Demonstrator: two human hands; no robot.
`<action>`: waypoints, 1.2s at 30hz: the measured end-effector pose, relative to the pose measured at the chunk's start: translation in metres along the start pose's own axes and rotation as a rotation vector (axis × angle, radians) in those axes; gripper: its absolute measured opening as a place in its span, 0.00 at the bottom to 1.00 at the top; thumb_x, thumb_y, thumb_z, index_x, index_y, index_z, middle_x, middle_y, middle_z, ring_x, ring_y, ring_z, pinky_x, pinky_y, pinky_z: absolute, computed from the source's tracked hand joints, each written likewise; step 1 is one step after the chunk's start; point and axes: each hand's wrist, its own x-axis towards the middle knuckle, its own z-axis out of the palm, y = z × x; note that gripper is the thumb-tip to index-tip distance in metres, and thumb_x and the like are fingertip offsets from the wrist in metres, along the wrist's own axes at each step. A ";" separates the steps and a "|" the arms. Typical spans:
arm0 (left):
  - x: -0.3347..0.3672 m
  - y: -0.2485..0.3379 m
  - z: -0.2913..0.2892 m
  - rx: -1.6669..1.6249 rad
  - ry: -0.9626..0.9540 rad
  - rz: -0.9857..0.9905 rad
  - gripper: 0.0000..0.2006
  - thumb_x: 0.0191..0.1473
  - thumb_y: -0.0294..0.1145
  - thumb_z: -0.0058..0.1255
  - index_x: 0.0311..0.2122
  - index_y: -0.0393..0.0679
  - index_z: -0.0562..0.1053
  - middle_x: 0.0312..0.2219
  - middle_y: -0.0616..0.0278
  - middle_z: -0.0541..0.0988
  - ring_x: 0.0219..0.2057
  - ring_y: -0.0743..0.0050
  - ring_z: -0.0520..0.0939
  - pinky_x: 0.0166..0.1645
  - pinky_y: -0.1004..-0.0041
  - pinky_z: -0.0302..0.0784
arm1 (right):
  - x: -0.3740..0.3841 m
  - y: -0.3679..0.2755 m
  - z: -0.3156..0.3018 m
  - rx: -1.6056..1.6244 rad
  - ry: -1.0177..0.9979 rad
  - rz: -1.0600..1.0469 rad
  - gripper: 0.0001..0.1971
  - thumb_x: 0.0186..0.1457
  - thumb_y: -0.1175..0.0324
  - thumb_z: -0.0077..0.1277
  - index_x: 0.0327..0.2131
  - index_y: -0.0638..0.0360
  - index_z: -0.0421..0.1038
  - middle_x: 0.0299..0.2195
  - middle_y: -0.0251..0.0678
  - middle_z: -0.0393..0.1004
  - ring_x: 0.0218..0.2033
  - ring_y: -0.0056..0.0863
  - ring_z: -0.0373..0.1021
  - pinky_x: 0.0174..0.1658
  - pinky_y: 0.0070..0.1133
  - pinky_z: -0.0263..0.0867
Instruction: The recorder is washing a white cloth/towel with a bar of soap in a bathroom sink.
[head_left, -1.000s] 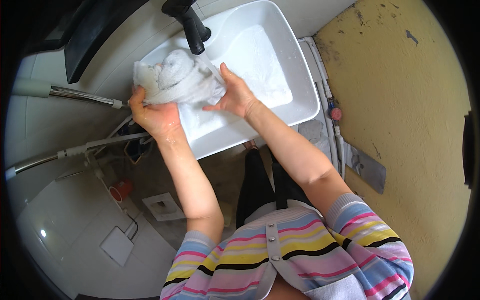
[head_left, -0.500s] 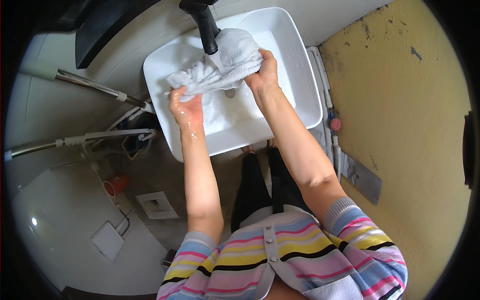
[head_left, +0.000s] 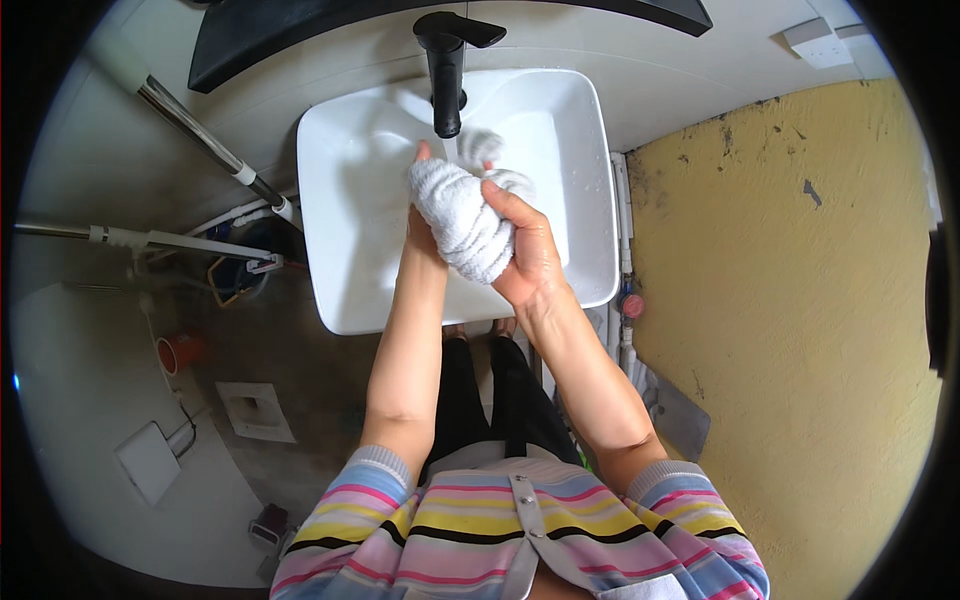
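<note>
A white terry towel (head_left: 462,222) is bunched into a twisted bundle between my two hands, over the white sink basin (head_left: 345,323). My left hand (head_left: 424,232) is closed round its left side, its fingers mostly hidden behind the cloth. On the other side my right hand (head_left: 530,248) grips the bundle, thumb laid over the top. A loose end of the towel, blurred, sticks out past the bundle beneath the black faucet (head_left: 446,85). Water runs from the spout just beyond the towel.
A black shelf edge (head_left: 450,12) spans the wall behind the faucet. White pipes (head_left: 622,215) run down beside the yellow wall (head_left: 780,280) on the right. Metal poles (head_left: 195,125) stand at the left, with an orange bucket (head_left: 178,353) on the floor below.
The towel, spread between my hands under the spout before, is now gathered into a compact bundle nearer to me. My hands have come together. The view has shifted, showing the whole faucet.
</note>
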 end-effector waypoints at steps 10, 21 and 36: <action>-0.002 0.003 0.025 0.266 0.439 0.365 0.31 0.57 0.61 0.40 0.49 0.40 0.70 0.43 0.55 0.77 0.46 0.62 0.77 0.52 0.64 0.73 | 0.026 0.022 -0.045 -1.142 -0.040 -0.744 0.20 0.53 0.63 0.51 0.49 0.59 0.72 0.43 0.42 0.75 0.46 0.32 0.71 0.53 0.24 0.63; 0.020 -0.018 0.017 0.395 0.459 0.420 0.22 0.61 0.55 0.37 0.44 0.46 0.72 0.36 0.64 0.76 0.41 0.68 0.77 0.46 0.67 0.74 | 0.059 0.019 -0.044 -1.242 0.024 -0.855 0.17 0.53 0.64 0.49 0.45 0.59 0.74 0.46 0.49 0.72 0.52 0.49 0.64 0.58 0.34 0.56; -0.007 0.016 -0.025 -0.483 -0.208 -0.009 0.22 0.56 0.52 0.44 0.48 0.47 0.70 0.45 0.61 0.74 0.50 0.67 0.72 0.54 0.64 0.67 | 0.039 0.059 -0.019 -1.467 -0.222 -1.085 0.17 0.52 0.68 0.48 0.47 0.52 0.72 0.52 0.49 0.66 0.57 0.55 0.56 0.60 0.44 0.51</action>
